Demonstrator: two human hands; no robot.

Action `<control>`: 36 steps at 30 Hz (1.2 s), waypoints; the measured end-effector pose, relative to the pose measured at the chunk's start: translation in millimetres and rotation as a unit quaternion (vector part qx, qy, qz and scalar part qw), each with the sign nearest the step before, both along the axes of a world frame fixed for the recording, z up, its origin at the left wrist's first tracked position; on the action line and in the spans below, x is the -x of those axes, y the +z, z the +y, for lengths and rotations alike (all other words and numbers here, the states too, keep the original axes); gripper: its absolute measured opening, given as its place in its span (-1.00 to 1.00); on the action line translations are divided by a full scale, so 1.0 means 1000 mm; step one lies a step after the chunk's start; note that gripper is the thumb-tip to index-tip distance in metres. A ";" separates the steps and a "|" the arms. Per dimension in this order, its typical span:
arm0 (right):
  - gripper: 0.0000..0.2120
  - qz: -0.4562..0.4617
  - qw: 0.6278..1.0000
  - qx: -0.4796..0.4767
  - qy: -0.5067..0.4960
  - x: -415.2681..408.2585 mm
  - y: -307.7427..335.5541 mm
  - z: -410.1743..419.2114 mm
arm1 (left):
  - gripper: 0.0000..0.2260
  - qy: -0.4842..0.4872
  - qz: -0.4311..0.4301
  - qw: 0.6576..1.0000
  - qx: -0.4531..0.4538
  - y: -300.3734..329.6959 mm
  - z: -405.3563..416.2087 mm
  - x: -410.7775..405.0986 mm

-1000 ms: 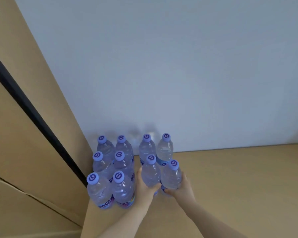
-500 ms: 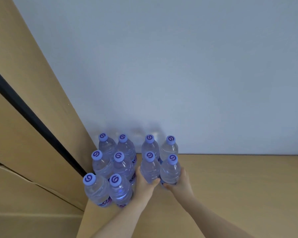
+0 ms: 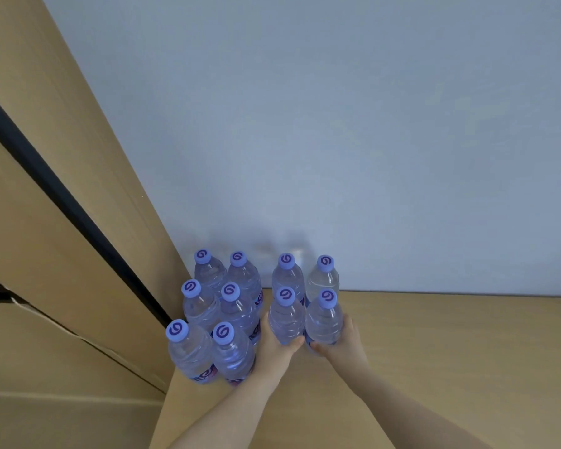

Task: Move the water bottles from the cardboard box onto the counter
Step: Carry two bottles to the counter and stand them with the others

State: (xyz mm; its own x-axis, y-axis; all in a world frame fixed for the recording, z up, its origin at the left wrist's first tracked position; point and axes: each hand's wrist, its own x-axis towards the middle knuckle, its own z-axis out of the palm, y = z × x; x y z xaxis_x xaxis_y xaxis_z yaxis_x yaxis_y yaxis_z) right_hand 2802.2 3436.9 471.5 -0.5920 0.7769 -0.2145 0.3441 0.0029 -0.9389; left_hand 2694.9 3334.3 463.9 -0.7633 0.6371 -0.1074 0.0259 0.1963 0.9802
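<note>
Head view, single frame. I count ten clear water bottles with purple caps standing upright on the light wooden bench, packed against the pale grey wall. Six stand as a two-by-three block on the left, hard against the tan cabinet panel with its dark vertical strip; the nearest pair of that block shows a purple label low on the body. Four more form a two-by-two block just to the right, with a narrow gap between the blocks. My left hand is wrapped round the front-left bottle of the right block, thumb curled across its near side at the lower body, fingers hidden behind it. My right hand grips the front-right bottle the same way, thumb low on the near side and fingers round the far side. The two held bottles stand side by side, touching or nearly so; I cannot tell whether their bases are on the bench or just off it, as the hands cover them. The rear pair stands directly behind them at the wall. Both forearms enter from the lower edge. The cardboard box does not show in this view; a lower tan surface lies at bottom left.
</note>
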 end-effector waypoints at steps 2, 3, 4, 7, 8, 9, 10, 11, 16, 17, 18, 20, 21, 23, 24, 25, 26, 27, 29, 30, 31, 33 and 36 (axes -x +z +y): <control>-0.57 -0.009 1.000 0.011 0.005 -0.001 0.000 0.002 | -0.43 -0.008 0.007 1.000 0.006 0.002 0.001 0.001; -0.57 -0.008 1.000 0.015 0.007 -0.002 0.001 0.003 | -0.43 -0.010 0.009 1.000 0.006 0.002 0.001 0.001; -0.56 -0.007 1.000 0.018 0.009 -0.002 0.001 0.003 | -0.43 -0.009 0.007 1.000 0.008 0.002 0.001 0.002; -0.57 -0.007 1.000 0.015 0.014 -0.003 0.002 0.002 | -0.45 -0.016 -0.026 0.999 0.020 0.002 -0.002 0.004; -0.59 -0.010 1.000 0.011 0.012 -0.004 0.002 0.002 | -0.46 -0.025 -0.041 0.999 0.026 0.001 -0.003 0.005; -0.59 -0.013 1.000 0.009 0.011 -0.005 0.002 0.001 | -0.45 -0.032 -0.053 0.998 0.033 0.000 -0.004 0.006; -0.57 -0.019 1.000 0.010 0.013 -0.005 0.001 0.001 | -0.43 -0.038 -0.056 0.997 0.044 -0.001 -0.005 0.008; -0.55 -0.024 0.999 0.011 0.018 -0.005 0.001 0.002 | -0.42 -0.043 -0.056 0.996 0.054 -0.001 -0.005 0.009; -0.50 -0.036 0.998 0.025 0.042 -0.005 0.001 0.006 | -0.46 -0.032 -0.054 0.995 0.079 -0.002 -0.001 0.008; -0.52 -0.035 0.998 0.022 0.044 -0.005 0.001 0.006 | -0.44 -0.020 -0.057 0.994 0.086 -0.003 0.000 0.006; -0.54 -0.034 0.998 0.017 0.044 -0.006 0.001 0.006 | -0.43 -0.006 -0.055 0.994 0.097 -0.003 0.000 0.004; -0.52 -0.041 0.998 0.006 0.042 -0.007 -0.005 0.004 | -0.46 0.023 -0.048 0.991 0.120 -0.005 0.001 -0.002; -0.50 -0.055 0.998 0.004 0.041 -0.008 -0.008 0.002 | -0.50 0.037 -0.048 0.989 0.131 -0.005 0.001 -0.006; -0.53 -0.094 0.995 0.015 0.038 -0.011 -0.016 0.000 | -0.61 0.061 -0.045 0.985 0.153 -0.003 0.000 -0.014; -0.58 -0.113 0.992 0.023 0.039 -0.013 -0.021 -0.002 | -0.67 0.070 -0.040 0.983 0.163 -0.002 -0.001 -0.017; -0.61 -0.134 0.990 0.027 0.046 -0.016 -0.026 -0.003 | -0.71 0.077 -0.034 0.981 0.174 -0.001 -0.003 -0.021; -0.61 -0.157 0.986 0.026 0.059 -0.018 -0.030 -0.004 | -0.74 0.078 -0.029 0.979 0.186 0.000 -0.005 -0.023; -0.60 -0.180 0.980 0.022 0.076 -0.021 -0.034 -0.006 | -0.79 0.074 -0.027 0.977 0.197 0.001 -0.009 -0.026; -0.58 -0.210 0.971 0.013 0.116 -0.028 -0.040 -0.012 | -0.89 0.048 -0.028 0.974 0.218 0.002 -0.017 -0.032; -0.60 -0.216 0.967 0.005 0.134 -0.030 -0.042 -0.016 | -0.91 0.035 -0.024 0.973 0.227 0.001 -0.022 -0.036; -0.63 -0.218 0.965 -0.003 0.148 -0.032 -0.042 -0.020 | -0.90 0.025 -0.018 0.972 0.235 -0.001 -0.028 -0.039; -0.67 -0.220 0.961 -0.012 0.168 -0.031 -0.041 -0.032 | -0.86 0.020 -0.012 0.970 0.241 -0.004 -0.044 -0.045; -0.70 -0.230 0.951 -0.030 0.205 -0.026 -0.036 -0.058 | -0.81 0.033 -0.014 0.967 0.254 -0.008 -0.075 -0.049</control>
